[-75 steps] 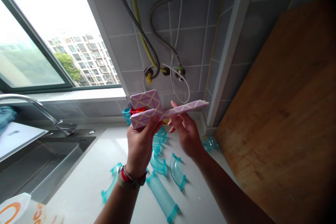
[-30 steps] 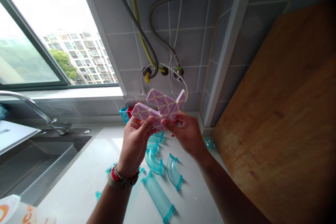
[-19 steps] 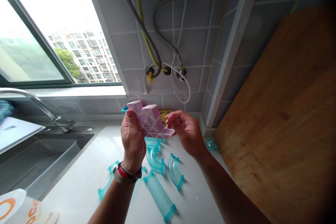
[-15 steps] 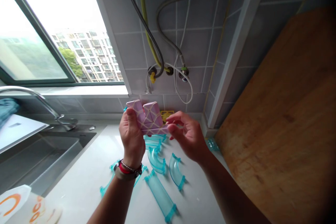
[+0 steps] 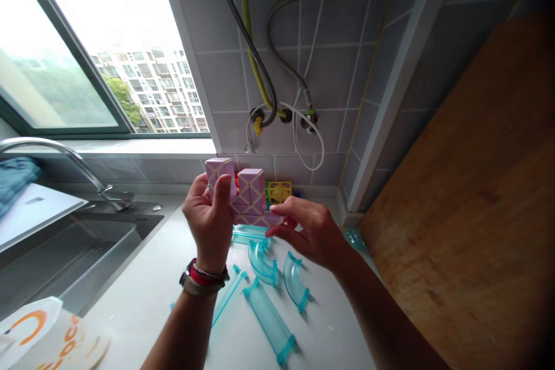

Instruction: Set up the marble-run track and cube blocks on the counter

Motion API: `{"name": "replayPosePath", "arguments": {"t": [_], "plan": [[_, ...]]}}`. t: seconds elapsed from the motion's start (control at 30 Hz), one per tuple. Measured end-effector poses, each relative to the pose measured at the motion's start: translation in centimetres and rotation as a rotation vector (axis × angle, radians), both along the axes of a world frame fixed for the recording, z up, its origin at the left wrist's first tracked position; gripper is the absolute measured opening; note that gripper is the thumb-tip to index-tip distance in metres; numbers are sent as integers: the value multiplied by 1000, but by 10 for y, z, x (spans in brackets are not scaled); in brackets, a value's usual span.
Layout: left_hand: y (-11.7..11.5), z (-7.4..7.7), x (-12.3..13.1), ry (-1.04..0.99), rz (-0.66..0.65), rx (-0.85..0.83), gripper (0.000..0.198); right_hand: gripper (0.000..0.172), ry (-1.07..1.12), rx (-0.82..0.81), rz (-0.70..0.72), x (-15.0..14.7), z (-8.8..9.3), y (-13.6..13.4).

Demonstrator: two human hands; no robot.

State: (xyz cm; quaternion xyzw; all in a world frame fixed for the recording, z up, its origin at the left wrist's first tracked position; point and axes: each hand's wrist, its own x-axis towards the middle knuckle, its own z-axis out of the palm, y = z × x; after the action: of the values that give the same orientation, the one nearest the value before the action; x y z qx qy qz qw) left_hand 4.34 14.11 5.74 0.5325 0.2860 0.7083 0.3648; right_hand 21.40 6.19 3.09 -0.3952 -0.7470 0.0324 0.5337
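Note:
My left hand [image 5: 210, 219] grips a purple twist-snake puzzle [image 5: 250, 192] with white edge lines, folded into a compact blocky shape, held above the white counter [image 5: 143, 295]. My right hand [image 5: 310, 231] pinches the puzzle's lower right end between thumb and fingers. A red and beaded bracelet sits on my left wrist. Below my hands lie several clear blue curved and straight track pieces [image 5: 269, 318].
A sink [image 5: 65, 254] with a chrome tap [image 5: 65, 165] is at the left. Small coloured cube blocks [image 5: 280, 191] stand against the tiled wall under hoses [image 5: 277, 58]. A large wooden board [image 5: 468, 208] leans at the right. A white packet [image 5: 47, 335] lies at the lower left.
The puzzle has gone from a long, stretched-out strip to a tightly folded block. Both hands have drawn closer together and dropped lower toward the counter.

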Motion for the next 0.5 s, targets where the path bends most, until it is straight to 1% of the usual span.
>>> {"name": "replayPosePath", "arguments": {"t": [0.07,0.17,0.2,0.27,0.3,0.4,0.5], "plan": [[-6,2,-1,54,63,51,31,30,8,-53,-14,0,-1,1],[-16,3,1,143,132,120,32,50,89,-180,-54,0,-4,3],[-18,3,2,157,148,132,32,53,129,-232,-58,0,-4,4],[-19,3,3,150,168,134,29,54,186,-326,-51,0,-4,5],[-18,3,4,143,172,122,26,53,190,-348,-50,0,-3,5],[-10,2,3,134,138,61,26,53,115,-312,-55,-1,0,3],[-5,2,0,164,87,9,29,48,35,-276,-42,0,2,2]]}}
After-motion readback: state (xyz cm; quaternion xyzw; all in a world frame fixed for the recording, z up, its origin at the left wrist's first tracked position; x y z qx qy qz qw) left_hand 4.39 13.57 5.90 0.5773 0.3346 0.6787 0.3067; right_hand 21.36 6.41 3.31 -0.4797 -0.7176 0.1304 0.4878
